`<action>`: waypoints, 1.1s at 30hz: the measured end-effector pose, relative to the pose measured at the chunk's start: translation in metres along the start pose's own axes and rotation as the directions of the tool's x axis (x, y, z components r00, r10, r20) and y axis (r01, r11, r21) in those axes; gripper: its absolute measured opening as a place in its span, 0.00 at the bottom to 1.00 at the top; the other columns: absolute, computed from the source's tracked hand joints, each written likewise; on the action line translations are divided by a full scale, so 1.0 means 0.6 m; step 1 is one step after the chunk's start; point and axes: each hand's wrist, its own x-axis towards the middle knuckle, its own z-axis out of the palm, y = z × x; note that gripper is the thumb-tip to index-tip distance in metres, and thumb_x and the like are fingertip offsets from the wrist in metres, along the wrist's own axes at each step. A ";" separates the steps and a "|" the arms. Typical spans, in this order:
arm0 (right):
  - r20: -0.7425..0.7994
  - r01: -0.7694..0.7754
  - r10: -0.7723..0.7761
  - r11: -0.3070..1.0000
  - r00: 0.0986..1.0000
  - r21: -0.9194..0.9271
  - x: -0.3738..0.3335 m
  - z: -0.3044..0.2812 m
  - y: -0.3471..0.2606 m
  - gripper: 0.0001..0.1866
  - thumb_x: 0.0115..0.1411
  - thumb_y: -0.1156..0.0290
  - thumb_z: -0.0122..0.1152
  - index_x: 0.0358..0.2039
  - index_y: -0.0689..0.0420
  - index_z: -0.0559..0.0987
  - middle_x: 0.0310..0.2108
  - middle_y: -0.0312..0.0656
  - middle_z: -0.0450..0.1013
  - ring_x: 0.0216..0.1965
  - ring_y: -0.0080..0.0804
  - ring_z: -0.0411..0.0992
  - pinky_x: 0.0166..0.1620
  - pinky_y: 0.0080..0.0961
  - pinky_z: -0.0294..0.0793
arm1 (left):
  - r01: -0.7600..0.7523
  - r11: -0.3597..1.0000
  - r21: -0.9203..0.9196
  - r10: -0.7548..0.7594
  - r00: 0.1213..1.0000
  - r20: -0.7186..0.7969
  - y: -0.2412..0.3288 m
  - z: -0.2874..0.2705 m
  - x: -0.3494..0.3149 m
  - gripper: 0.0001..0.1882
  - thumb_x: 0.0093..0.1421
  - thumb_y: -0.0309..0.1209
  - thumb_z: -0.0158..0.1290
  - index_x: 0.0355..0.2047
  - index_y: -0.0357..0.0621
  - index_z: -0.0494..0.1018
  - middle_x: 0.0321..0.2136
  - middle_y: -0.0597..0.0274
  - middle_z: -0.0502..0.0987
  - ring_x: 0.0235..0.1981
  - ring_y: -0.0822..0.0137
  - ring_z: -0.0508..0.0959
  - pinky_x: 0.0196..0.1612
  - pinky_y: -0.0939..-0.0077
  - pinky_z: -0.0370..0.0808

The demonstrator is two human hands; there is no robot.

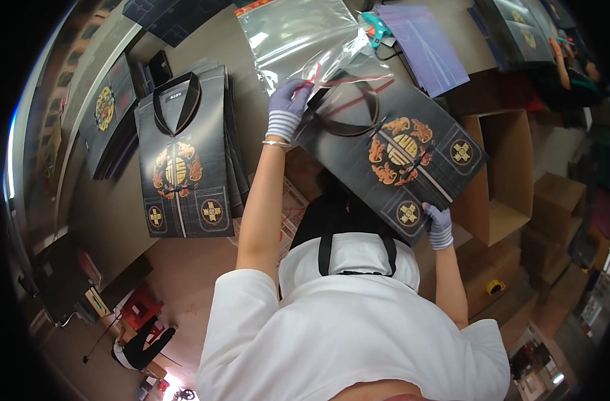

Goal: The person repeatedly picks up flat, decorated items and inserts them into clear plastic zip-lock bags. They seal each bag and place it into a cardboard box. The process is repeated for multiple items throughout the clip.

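Slanted in front of me is a black paper gift bag (pixel 358 144) with gold and orange emblems and a dark ribbon handle. My right hand (pixel 440 226), in a striped glove, grips its lower edge near the bottom corner. At the bag's upper left, my gloved left hand (pixel 288 110) pinches the edge of a clear plastic bag (pixel 298 40) with a red strip. The plastic overlaps the top of the paper bag and its handle. The left fingertips are partly hidden, so whether they also touch the paper bag I cannot tell.
Similar black gift bags (pixel 178 167) lie stacked on the table at left, with another pile (pixel 104 113) beyond. A teal glue gun (pixel 376 28) and flat purple sheets (pixel 425 50) lie at the back. An open cardboard box (pixel 502 180) stands at right. Another person (pixel 572 63) works at far right.
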 end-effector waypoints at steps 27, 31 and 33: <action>-0.063 -0.039 0.054 0.976 0.997 0.213 -0.009 0.003 0.041 0.20 0.48 0.77 0.60 0.44 0.62 0.71 0.38 0.40 0.71 0.38 0.28 0.70 0.43 0.24 0.71 | -0.135 0.625 0.769 0.143 0.988 0.057 -0.015 -0.042 -0.068 0.06 0.50 0.32 0.52 0.28 0.45 0.73 0.27 0.59 0.72 0.33 0.57 0.72 0.37 0.62 0.67; -0.117 -0.157 0.192 0.954 0.974 0.255 -0.025 0.021 0.045 0.19 0.49 0.76 0.60 0.43 0.63 0.72 0.38 0.40 0.71 0.38 0.28 0.70 0.43 0.25 0.71 | -0.271 0.705 0.656 0.335 0.942 0.030 0.028 -0.031 -0.078 0.05 0.45 0.27 0.53 0.26 0.45 0.71 0.25 0.59 0.71 0.31 0.56 0.71 0.34 0.63 0.66; -0.108 -0.128 0.164 0.950 0.981 0.285 -0.031 0.033 0.046 0.16 0.50 0.75 0.60 0.40 0.63 0.73 0.36 0.40 0.72 0.35 0.28 0.71 0.41 0.23 0.72 | -0.339 0.707 0.620 0.421 0.907 0.015 0.050 -0.031 -0.080 0.05 0.44 0.25 0.52 0.24 0.46 0.70 0.24 0.59 0.70 0.29 0.56 0.71 0.33 0.63 0.66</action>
